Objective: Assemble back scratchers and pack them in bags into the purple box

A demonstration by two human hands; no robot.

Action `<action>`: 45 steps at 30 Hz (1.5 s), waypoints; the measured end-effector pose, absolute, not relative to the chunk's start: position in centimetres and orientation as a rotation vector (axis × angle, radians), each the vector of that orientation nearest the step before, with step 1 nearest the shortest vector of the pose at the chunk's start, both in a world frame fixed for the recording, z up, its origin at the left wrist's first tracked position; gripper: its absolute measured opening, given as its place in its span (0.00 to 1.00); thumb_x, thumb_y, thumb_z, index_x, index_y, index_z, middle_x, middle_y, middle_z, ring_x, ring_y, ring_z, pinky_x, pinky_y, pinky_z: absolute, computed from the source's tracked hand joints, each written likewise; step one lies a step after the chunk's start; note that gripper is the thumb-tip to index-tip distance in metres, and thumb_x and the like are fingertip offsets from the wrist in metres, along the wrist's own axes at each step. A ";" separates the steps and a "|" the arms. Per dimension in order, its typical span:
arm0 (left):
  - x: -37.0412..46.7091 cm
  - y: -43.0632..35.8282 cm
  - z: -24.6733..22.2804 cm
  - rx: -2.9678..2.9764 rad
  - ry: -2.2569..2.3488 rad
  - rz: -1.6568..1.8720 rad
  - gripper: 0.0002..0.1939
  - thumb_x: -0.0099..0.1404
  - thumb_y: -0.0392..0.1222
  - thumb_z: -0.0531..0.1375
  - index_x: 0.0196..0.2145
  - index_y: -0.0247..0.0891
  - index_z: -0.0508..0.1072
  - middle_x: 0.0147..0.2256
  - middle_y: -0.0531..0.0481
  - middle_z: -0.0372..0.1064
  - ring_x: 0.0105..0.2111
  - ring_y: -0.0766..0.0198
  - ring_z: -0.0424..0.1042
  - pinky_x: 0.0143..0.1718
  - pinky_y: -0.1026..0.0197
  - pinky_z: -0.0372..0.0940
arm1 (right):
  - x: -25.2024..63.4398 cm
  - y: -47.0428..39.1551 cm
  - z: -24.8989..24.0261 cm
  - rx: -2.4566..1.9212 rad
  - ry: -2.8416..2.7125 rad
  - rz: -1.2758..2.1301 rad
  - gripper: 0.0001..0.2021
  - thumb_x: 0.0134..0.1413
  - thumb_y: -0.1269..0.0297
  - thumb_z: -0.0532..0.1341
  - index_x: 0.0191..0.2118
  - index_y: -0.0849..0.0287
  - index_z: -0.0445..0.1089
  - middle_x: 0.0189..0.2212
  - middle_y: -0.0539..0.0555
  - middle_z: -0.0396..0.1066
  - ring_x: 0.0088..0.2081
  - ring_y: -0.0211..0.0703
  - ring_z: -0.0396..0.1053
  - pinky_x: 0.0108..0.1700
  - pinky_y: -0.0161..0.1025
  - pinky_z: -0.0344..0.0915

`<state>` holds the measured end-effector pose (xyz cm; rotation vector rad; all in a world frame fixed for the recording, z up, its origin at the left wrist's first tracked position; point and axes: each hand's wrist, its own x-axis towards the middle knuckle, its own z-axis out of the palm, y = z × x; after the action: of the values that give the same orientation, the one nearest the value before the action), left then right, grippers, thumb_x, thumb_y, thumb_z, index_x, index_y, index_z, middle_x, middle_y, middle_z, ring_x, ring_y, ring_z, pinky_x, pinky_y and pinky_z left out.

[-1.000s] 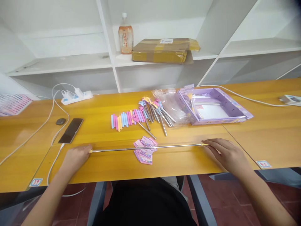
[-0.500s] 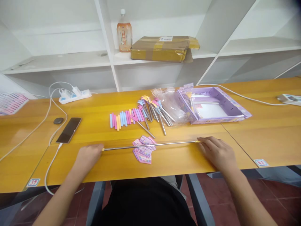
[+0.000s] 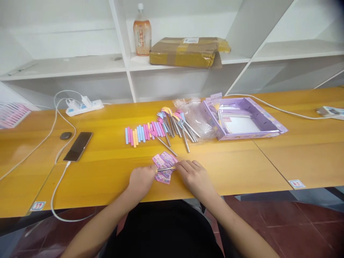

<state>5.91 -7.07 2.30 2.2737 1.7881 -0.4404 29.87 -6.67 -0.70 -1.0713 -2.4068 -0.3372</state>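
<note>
A short metal rod [image 3: 164,169] with yellow ends is held between my two hands. My left hand [image 3: 142,179] is closed round its left end, and my right hand [image 3: 194,176] grips its right end. Under the rod lie several pink and purple cards [image 3: 164,178] on the table. Behind them, metal sticks with small hand-shaped tops [image 3: 172,123] form a loose pile. To their left is a row of pastel handles [image 3: 137,136] in blue, pink, yellow and purple.
A purple tray box [image 3: 252,134] stands at the back right beside clear plastic bags [image 3: 197,120]. On the left are a phone [image 3: 78,147], a cable, a small black object [image 3: 66,135] and a power strip [image 3: 85,108]. Shelves behind hold a bottle [image 3: 142,37] and a taped carton [image 3: 185,53].
Both hands have moved inward toward each other, and the long rod between them has shortened to a small length above the cards.
</note>
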 end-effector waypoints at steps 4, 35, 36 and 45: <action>6.1 -7.0 2.4 2.260 1.779 -0.440 0.17 0.77 0.33 0.49 0.50 0.34 0.77 0.42 0.34 0.81 0.43 0.41 0.84 0.41 0.48 0.74 | 30.2 -6.3 -1.4 -1.101 -2.409 -0.323 0.09 0.72 0.79 0.58 0.45 0.62 0.75 0.36 0.55 0.75 0.35 0.45 0.67 0.41 0.44 0.56; 1.3 -5.5 4.1 2.230 1.863 0.158 0.12 0.79 0.49 0.52 0.41 0.40 0.69 0.40 0.43 0.77 0.39 0.52 0.77 0.37 0.56 0.61 | 33.7 1.5 2.5 -1.480 -2.172 -0.085 0.17 0.80 0.58 0.52 0.51 0.59 0.76 0.46 0.60 0.79 0.42 0.49 0.76 0.44 0.43 0.64; 1.1 -4.8 4.3 2.204 1.833 0.247 0.12 0.80 0.48 0.51 0.40 0.41 0.68 0.39 0.44 0.76 0.38 0.54 0.76 0.36 0.57 0.60 | 34.5 3.4 2.8 -1.645 -2.095 -0.136 0.17 0.79 0.59 0.51 0.52 0.60 0.76 0.49 0.62 0.78 0.42 0.51 0.76 0.43 0.43 0.64; 1.5 2.0 1.6 1.858 1.658 0.793 0.13 0.81 0.45 0.47 0.39 0.41 0.66 0.32 0.53 0.66 0.32 0.61 0.66 0.36 0.60 0.59 | 37.7 12.5 0.8 -2.126 -1.760 0.015 0.19 0.64 0.66 0.63 0.56 0.73 0.74 0.48 0.75 0.77 0.52 0.62 0.74 0.52 0.50 0.66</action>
<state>1.47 2.00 1.59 1.8576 1.6584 0.7931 37.68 12.54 0.84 -2.1259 -1.7602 0.0153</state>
